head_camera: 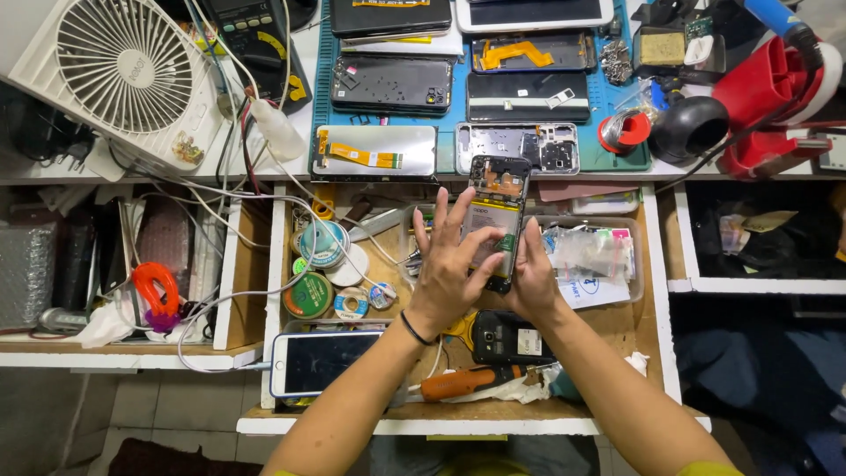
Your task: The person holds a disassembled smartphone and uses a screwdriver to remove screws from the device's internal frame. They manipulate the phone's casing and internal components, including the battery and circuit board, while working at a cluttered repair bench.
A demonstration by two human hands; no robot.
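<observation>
We held the opened phone (496, 220) upright over the drawer (656, 353), left hand (454, 269) and right hand (533, 275) clasping its edges (fingers partly splayed); a slip could drop it onto clutter

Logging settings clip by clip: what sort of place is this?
Most likely a phone repair bench: both hands hold an opened black phone with exposed battery, above a blue work mat of dismantled phones, beside round solder spools.

phone repair workshop | blue work mat (454, 150) of dismantled phones (392, 84) | solder-wire spools (310, 295) | multimeter (256, 31)
</observation>
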